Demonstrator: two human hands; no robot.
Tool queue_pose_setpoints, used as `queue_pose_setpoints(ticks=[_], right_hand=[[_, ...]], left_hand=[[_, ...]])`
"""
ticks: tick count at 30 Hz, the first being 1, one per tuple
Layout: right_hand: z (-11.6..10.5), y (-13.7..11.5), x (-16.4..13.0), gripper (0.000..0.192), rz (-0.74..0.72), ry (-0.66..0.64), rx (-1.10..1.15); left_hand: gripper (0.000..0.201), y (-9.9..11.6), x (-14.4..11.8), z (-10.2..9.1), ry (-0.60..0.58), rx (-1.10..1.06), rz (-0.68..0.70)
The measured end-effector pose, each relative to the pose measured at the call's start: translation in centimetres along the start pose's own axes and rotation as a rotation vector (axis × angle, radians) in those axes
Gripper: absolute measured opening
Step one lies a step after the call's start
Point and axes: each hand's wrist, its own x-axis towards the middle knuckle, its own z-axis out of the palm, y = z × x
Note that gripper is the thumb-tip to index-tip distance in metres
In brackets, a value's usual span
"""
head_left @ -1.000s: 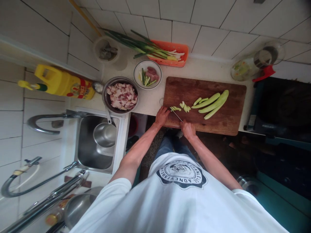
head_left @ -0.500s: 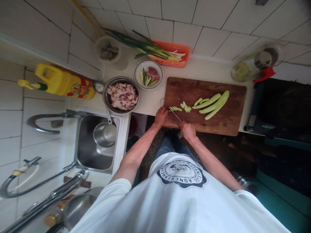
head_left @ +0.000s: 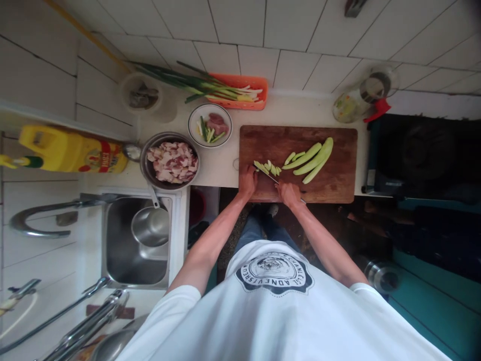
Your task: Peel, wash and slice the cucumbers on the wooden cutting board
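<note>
My right hand grips a knife by its handle at the front edge of a wooden cutting board. The blade slants up and left, alongside a small row of cut pale-green slices. By the blade's tip, at the board's left edge, is my left hand, fingers bent together; whether they pinch slices or touch the blade is too small to tell. Right of the slices lie long strips of a pale-green vegetable, with a few shorter pieces at their left end.
Left of the board are a plate with meat and cut scallion, and a pan of chopped meat. Behind stands an orange basket with scallions. A sink holding a metal pot is at left, a glass jar at back right.
The left group of slices has moved right, up against the other slices. The knife lies at a flatter slant, its handle end now showing behind my right hand. The whole view has shifted.
</note>
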Motion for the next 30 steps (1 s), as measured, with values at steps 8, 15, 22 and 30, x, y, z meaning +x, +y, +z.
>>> queue_pose_setpoints(ticks=[8,15,22,30], right_hand=[[-2.4,3.3,1.8,0.044,0.067,0.154,0.194],[0.4,7.5,-2.1,0.048,0.189,0.327,0.536],[4.1,10.9,-5.5,0.049,0.288,0.403,0.683],[5.4,10.4,-6.4,0.048,0.234,0.353,0.660]], left_hand=[[0.026,4.4,6.8,4.7,0.053,-0.108,-0.030],[0.023,8.5,8.1,5.7,-0.005,0.043,0.180],[0.020,12.3,10.6,10.5,-0.233,0.070,0.192],[0.022,9.1,8.6,5.6,-0.100,-0.117,-0.095]])
